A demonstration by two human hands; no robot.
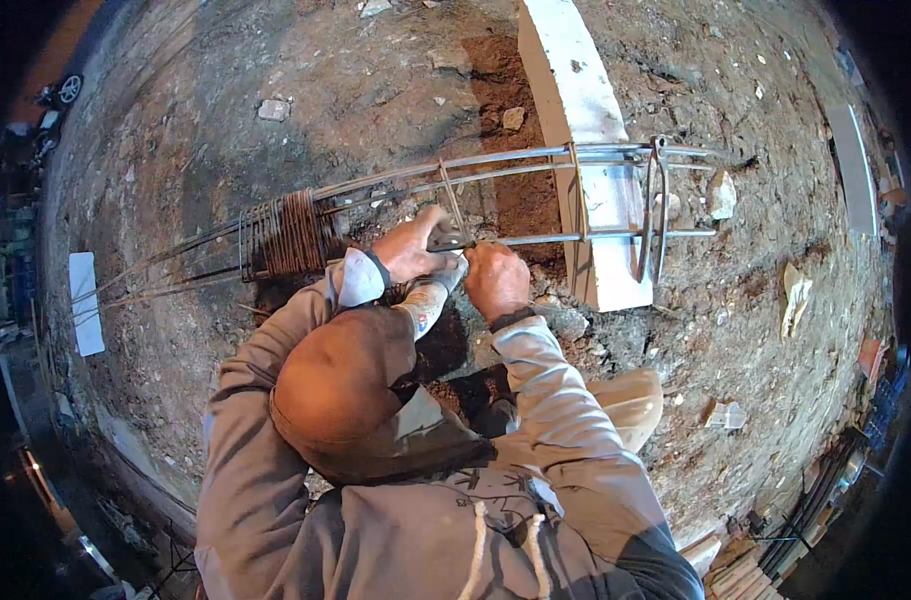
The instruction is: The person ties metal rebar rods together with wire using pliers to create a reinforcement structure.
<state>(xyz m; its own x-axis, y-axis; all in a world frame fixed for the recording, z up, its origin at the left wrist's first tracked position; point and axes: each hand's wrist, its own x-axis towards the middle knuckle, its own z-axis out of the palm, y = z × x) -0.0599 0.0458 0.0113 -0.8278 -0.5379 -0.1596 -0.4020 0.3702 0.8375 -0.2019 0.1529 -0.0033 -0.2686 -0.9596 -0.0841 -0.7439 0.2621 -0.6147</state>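
Note:
A long cage of steel rebar (pixel 505 155) runs across in front of me. My left hand (pixel 415 248) is closed at its near bar, fingers curled beside a thin upright stirrup (pixel 451 198). Pressed close to it, my right hand (pixel 497 280) is closed at the same bar. A small dark piece shows between the hands, but the fingers hide most of it. Left of them, a tight bundle of rusty stirrups (pixel 293 236) surrounds the bars. More stirrups stand toward the right, one a shiny end stirrup (pixel 653 210).
A long white-topped block (pixel 597 190) supports the cage's right part; a smaller white block (pixel 86 303) lies under its left end. Stones (pixel 273 110) and a crumpled scrap (pixel 795 300) lie on rough dirt. Timber and bars (pixel 805 515) are piled at lower right.

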